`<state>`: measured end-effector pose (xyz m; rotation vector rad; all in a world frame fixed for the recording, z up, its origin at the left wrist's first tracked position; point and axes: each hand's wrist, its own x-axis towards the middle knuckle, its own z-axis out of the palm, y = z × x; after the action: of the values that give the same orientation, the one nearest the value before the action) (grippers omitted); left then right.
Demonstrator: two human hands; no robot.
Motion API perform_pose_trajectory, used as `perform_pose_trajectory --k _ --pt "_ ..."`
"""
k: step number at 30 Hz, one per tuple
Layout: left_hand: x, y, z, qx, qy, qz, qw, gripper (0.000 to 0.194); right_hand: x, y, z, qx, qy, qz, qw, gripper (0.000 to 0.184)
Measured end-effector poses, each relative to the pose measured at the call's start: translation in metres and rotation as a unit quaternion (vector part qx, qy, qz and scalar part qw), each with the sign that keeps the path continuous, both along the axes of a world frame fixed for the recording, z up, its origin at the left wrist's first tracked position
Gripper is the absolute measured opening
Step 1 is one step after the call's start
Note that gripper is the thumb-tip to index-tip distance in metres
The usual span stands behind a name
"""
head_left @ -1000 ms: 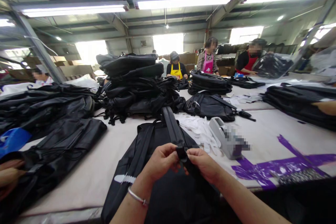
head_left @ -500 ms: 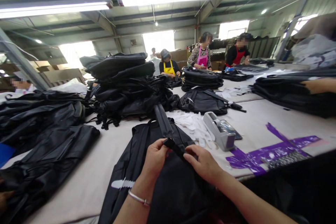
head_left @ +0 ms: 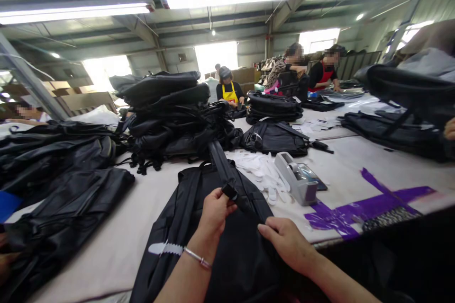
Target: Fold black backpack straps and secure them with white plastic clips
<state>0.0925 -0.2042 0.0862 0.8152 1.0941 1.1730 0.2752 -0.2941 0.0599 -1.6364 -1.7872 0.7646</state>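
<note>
A black backpack [head_left: 227, 265] lies on the table in front of me, its straps facing up. My left hand [head_left: 216, 210] is closed around the end of a shoulder strap [head_left: 221, 163], at a small black buckle [head_left: 229, 192]. Lower on the right side of the bag, my right hand [head_left: 289, 242] is closed with its thumb on black material; whether that is bag fabric or strap webbing I cannot tell. A white toothed strip [head_left: 165, 248] is around the other shoulder strap, just left of my left wrist.
A tape dispenser [head_left: 296, 180] stands beyond my right hand, beside loose white strips [head_left: 265, 175]. Purple tape [head_left: 369, 206] marks the table edge. Stacked black bags [head_left: 167, 118] rise behind, with more bags [head_left: 67, 189] leftward. Co-workers [head_left: 227, 87] stand across the table.
My right hand has moved down and right, away from my left hand, which stays at the buckle. At the right, a co-worker's bag has been lifted; another co-worker across now holds a dark bag.
</note>
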Motion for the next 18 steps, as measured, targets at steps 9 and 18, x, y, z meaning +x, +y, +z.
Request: perform_pose_trajectory --k 9,18 --pt "0.005 -0.001 0.002 -0.029 0.003 0.010 1.000 0.011 0.009 -0.029 -0.005 -0.094 0.171 -0.003 0.981 0.048" --pt "-0.001 -0.003 0.004 -0.017 0.006 -0.010 1.000 0.020 0.021 -0.048 -0.022 -0.090 0.128 0.000 0.988 0.050"
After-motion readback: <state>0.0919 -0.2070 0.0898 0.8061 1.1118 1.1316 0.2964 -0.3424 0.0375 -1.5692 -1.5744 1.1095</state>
